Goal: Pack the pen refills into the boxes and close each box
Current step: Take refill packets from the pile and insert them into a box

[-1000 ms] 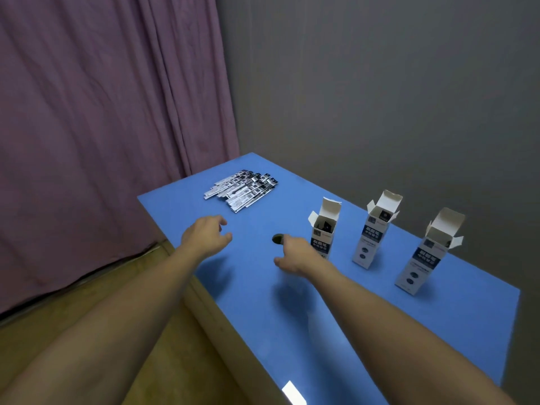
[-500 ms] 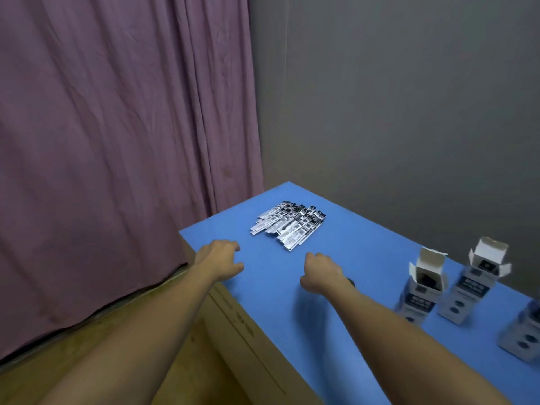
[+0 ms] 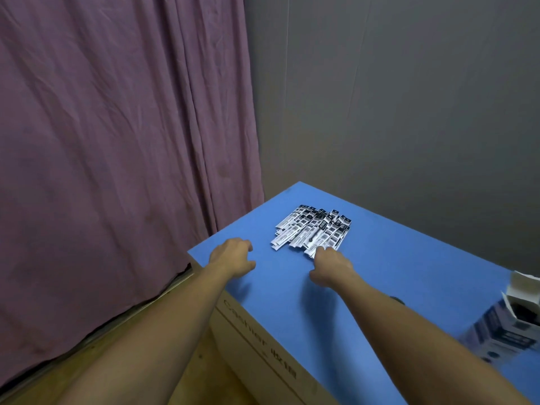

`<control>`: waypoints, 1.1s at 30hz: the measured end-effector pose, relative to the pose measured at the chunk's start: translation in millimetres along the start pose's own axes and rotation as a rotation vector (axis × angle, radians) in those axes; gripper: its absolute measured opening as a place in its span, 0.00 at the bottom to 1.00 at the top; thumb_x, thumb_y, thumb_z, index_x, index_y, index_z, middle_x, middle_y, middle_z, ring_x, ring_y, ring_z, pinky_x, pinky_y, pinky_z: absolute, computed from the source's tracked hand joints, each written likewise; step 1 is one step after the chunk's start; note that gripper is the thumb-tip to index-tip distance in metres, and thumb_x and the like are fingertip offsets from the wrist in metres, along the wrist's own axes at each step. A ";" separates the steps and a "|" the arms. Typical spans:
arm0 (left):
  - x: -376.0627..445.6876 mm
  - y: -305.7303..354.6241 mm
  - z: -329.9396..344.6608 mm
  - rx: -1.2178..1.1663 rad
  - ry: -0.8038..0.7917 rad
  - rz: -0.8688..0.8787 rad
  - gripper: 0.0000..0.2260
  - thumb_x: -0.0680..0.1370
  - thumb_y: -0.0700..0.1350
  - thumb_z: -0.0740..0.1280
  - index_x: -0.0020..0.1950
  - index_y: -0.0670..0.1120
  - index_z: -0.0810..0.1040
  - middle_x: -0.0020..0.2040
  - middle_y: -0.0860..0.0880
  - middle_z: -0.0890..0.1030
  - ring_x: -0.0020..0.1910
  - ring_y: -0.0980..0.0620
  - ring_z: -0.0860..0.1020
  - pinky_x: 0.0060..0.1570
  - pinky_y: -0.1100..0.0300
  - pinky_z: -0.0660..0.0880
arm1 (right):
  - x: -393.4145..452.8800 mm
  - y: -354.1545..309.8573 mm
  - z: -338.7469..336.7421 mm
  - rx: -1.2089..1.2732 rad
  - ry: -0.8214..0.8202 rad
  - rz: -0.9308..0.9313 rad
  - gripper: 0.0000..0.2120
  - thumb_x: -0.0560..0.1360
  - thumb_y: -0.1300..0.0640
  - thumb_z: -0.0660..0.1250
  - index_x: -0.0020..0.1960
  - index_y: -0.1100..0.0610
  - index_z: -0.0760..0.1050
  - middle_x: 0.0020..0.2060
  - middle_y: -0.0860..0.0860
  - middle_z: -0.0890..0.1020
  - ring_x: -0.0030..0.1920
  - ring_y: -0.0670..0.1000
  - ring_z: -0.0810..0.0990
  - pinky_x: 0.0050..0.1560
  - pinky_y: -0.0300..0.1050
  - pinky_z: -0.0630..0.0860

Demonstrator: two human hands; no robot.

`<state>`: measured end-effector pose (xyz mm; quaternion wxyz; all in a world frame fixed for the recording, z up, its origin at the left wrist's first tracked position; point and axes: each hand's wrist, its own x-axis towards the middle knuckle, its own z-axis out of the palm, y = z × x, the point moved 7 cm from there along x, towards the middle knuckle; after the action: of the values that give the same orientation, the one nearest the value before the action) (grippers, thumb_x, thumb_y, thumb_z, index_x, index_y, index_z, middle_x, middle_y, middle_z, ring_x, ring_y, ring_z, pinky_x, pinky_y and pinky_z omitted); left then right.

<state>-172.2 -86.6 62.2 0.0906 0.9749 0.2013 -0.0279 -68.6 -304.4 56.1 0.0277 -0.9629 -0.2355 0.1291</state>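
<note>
Where the right hand's fingers (image 3: 320, 250) met the near end of the pile of packaged pen refills (image 3: 314, 230), reached forward and curled down onto the nearest packets; could not tell whether pinched on a packet or only touching, fingertips hidden behind the knuckles. Right hand (image 3: 330, 266) seen from the back, wrist low over the blue tabletop (image 3: 409, 258), bare forearm running back toward the lower right. Left hand (image 3: 233, 258) held near the table's left corner, well apart from the refills, fingers loosely curled under and gripping nothing, thumb tucked toward the table surface. Refills lay flat in a fanned heap of black-and-white sleeves near the far left part of the table, long sides roughly parallel, angled toward the back corner. One open pen refill box (image 3: 508, 325) stood at the right edge of the view, blurred and partly cut off, top flaps raised, dark contents showing inside the mouth, well apart from the pile. Small dark spot (image 3: 396, 299) on the blue surface just beside the right forearm, too small to identify. Cardboard-coloured side panel (image 3: 257, 346) with printed lettering below the table's near edge. Mauve curtain (image 3: 117, 141) hung to the left, grey wall (image 3: 409, 97) behind, wooden floor (image 3: 122, 346) under the left arm.
</note>
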 end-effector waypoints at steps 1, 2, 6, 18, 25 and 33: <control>12.4 -3.6 -0.6 -0.013 0.003 0.003 0.20 0.78 0.55 0.66 0.69 0.52 0.74 0.67 0.52 0.74 0.65 0.49 0.73 0.59 0.52 0.74 | 11.8 -1.3 -0.5 0.002 0.004 0.007 0.20 0.75 0.53 0.64 0.65 0.57 0.68 0.62 0.54 0.73 0.64 0.57 0.72 0.56 0.50 0.72; 25.3 -7.5 -1.2 -0.030 0.010 0.002 0.18 0.78 0.54 0.65 0.67 0.52 0.75 0.66 0.52 0.75 0.64 0.50 0.74 0.58 0.52 0.75 | 23.7 -1.8 -1.2 0.003 0.012 0.015 0.20 0.75 0.53 0.65 0.65 0.57 0.68 0.63 0.54 0.73 0.65 0.56 0.72 0.57 0.50 0.73; 76.5 -19.2 -1.9 -0.121 0.036 -0.029 0.09 0.77 0.50 0.63 0.53 0.53 0.80 0.54 0.53 0.81 0.53 0.51 0.79 0.51 0.53 0.78 | 67.6 -0.6 -8.3 0.028 0.042 0.052 0.21 0.74 0.52 0.67 0.64 0.57 0.70 0.62 0.55 0.75 0.64 0.57 0.74 0.57 0.51 0.75; 192.2 1.8 17.1 -0.212 -0.077 -0.019 0.05 0.76 0.44 0.64 0.46 0.50 0.80 0.49 0.51 0.81 0.46 0.49 0.80 0.50 0.51 0.81 | 154.3 23.4 -39.1 0.075 0.074 0.177 0.14 0.73 0.63 0.64 0.59 0.58 0.71 0.56 0.54 0.76 0.56 0.56 0.76 0.50 0.51 0.78; 241.0 22.9 33.9 -0.232 -0.102 0.008 0.03 0.77 0.44 0.64 0.44 0.47 0.75 0.49 0.45 0.81 0.42 0.47 0.77 0.41 0.54 0.76 | 170.8 38.6 -40.8 0.131 0.119 0.248 0.15 0.72 0.63 0.64 0.58 0.58 0.70 0.56 0.54 0.75 0.58 0.57 0.74 0.47 0.49 0.72; 274.6 67.3 50.3 -0.269 -0.158 0.101 0.15 0.78 0.55 0.68 0.44 0.45 0.71 0.50 0.44 0.78 0.48 0.44 0.80 0.38 0.56 0.72 | 173.5 68.7 -47.4 0.168 0.179 0.363 0.18 0.74 0.60 0.64 0.63 0.58 0.69 0.59 0.55 0.74 0.62 0.58 0.73 0.55 0.50 0.74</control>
<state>105.6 -50.4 -1.1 0.2375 0.9575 0.1464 -0.0729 122.9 -285.1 53.1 0.1050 -0.9914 -0.0431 0.0654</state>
